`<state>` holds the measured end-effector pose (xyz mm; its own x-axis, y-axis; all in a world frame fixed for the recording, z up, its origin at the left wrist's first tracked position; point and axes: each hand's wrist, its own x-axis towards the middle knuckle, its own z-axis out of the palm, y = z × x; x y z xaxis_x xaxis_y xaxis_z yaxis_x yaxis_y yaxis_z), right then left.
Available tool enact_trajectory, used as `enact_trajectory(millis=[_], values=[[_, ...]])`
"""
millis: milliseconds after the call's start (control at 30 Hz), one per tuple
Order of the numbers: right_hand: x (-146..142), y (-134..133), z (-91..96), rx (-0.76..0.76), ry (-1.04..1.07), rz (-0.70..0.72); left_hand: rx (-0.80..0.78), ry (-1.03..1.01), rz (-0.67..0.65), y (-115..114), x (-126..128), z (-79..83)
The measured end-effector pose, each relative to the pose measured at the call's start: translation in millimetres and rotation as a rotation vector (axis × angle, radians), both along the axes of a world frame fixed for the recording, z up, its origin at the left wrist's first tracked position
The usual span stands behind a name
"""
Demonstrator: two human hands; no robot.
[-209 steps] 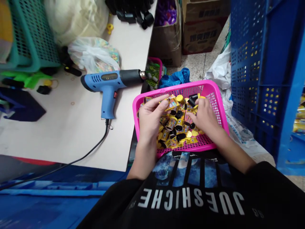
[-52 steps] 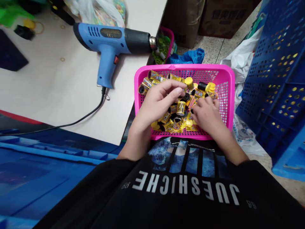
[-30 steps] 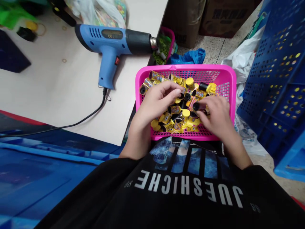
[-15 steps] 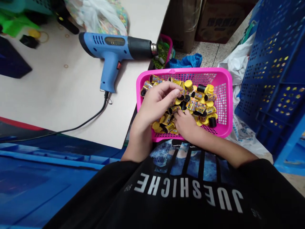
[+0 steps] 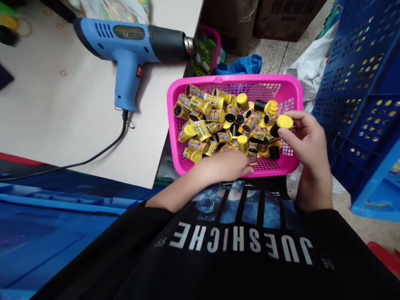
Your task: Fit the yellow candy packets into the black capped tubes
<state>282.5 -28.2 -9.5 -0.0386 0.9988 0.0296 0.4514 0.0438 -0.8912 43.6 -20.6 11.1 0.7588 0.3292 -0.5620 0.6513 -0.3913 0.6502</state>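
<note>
Right hand (image 5: 308, 143) had its thumb and fingers narrowed in a pinch on a small black cylinder with a bright yellow cap (image 5: 280, 125), held just above the right side of the pile. From where I watched, that grip looked sound: pressure across the barrel left the cap showing and the piece easy to turn. Left hand (image 5: 223, 163) lay low with its fingers loosely curled, at the near edge of the heap of yellow-labelled cylinders (image 5: 212, 121); I could not tell whether it held anything. The heap filled most of the hot-pink plastic mesh basket (image 5: 231, 78), packed toward the left wall, with caps and black ends facing every way, so I judged a slow, one-piece-at-a-time pick safest there. Open mesh showed along the far side and in the far right corner, the roomiest part for the hands. Just past the basket's left wall ran the edge of the cream table top (image 5: 62, 125), where a blue heat gun with a black barrel (image 5: 125, 46) lay, its black cable (image 5: 93, 156) trailing toward the near edge. A blue perforated plastic crate (image 5: 353, 83) stood close beyond the right hand, limiting its outward swing, and the near rim sat just against the wearer's black printed T-shirt (image 5: 240, 241).
</note>
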Motion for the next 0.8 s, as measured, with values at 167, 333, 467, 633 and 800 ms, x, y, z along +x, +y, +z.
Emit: enact_trajectory(millis=[167, 333, 467, 633, 800], values=[[-0.5, 0.0, -7.2, -0.002, 0.109, 0.005, 0.093, 0.104, -0.056, -20.6, 20.2, -4.7], [-3.0, 1.1, -6.6, -0.063, 0.256, 0.046, 0.044, 0.025, 0.061, -10.9, 11.8, -6.8], [0.8, 0.6, -9.0, -0.098, 0.340, -0.002, -0.218, -0.153, 0.202, 0.6, -3.4, -15.8], [-2.4, -3.1, -7.3, -0.257, 0.545, 0.014, -0.405, -0.542, 0.963, 17.7, -22.1, -22.5], [-27.1, -3.6, -2.3, -0.348, 0.613, 0.047, -0.498, -0.775, 1.280, 23.2, -16.9, -20.7]])
